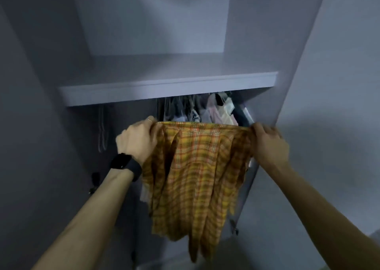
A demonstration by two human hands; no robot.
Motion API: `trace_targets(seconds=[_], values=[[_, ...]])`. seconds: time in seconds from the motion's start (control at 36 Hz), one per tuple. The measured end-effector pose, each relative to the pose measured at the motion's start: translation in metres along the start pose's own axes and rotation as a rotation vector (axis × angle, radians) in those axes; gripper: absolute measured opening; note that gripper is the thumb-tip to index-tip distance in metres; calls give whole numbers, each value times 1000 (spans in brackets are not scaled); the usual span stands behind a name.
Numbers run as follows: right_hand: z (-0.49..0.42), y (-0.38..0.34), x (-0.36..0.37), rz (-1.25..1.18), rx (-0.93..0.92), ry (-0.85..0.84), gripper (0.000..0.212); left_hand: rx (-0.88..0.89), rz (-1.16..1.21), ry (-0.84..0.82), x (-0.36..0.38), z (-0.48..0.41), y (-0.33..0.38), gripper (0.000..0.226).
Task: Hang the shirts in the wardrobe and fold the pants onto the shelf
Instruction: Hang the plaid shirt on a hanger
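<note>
A yellow and orange plaid shirt (197,167) hangs stretched between my two hands in front of the open wardrobe. My left hand (136,141), with a black watch on its wrist, grips the shirt's upper left edge. My right hand (268,141) grips the upper right edge. The cloth falls in folds below my hands. Just above them runs the wardrobe shelf (168,88), pale and bare. Whether a hanger is inside the shirt is hidden.
Several garments (205,110) hang under the shelf behind the shirt. Empty hangers (102,132) hang at the left inside the wardrobe. An open wardrobe door (333,84) stands at the right, and the wardrobe's left side panel (30,105) is close by.
</note>
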State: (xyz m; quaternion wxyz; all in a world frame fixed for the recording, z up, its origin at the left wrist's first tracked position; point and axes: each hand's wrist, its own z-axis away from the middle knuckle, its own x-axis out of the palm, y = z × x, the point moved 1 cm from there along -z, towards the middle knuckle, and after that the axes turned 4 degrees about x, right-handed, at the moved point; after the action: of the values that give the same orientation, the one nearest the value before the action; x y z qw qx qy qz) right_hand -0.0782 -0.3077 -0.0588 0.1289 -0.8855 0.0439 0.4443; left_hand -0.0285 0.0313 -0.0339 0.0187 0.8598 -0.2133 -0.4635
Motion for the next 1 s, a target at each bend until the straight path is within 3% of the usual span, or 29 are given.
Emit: trace_targets(seconds=[0.06, 0.17, 0.28, 0.44, 0.5, 0.58, 0.67, 0.72, 0.81, 0.89, 1.0], values=[[-11, -9, 13, -79, -82, 12, 15, -119, 7, 14, -5, 6, -9, 28], [-27, -26, 35, -318, -233, -116, 16, -374, 46, 51, -3, 23, -12, 32], [-34, -41, 44, -450, -390, -244, 18, -552, 232, 62, 4, 37, -4, 32], [-33, -78, 45, -649, -425, -514, 11, -663, 483, 126, 7, 55, 20, 15], [-32, -93, 44, -721, -446, -585, 4, -654, 506, 96, 7, 58, 32, 19], [-29, -117, 41, -794, -471, -661, 13, -663, 634, 9, 7, 65, 47, 17], [-28, -136, 41, -853, -472, -737, 4, -602, 679, -123, 9, 75, 58, 41], [-27, -145, 43, -880, -478, -802, 10, -544, 575, -167, 10, 83, 58, 46], [-24, -157, 43, -945, -477, -951, 12, -478, 240, -138, 3, 91, 47, 33], [-22, -169, 43, -989, -570, -996, 12, -437, -48, -131, -7, 98, 35, 32], [-18, -188, 44, -1012, -644, -1051, 14, -412, -230, -92, -26, 104, 13, 28]])
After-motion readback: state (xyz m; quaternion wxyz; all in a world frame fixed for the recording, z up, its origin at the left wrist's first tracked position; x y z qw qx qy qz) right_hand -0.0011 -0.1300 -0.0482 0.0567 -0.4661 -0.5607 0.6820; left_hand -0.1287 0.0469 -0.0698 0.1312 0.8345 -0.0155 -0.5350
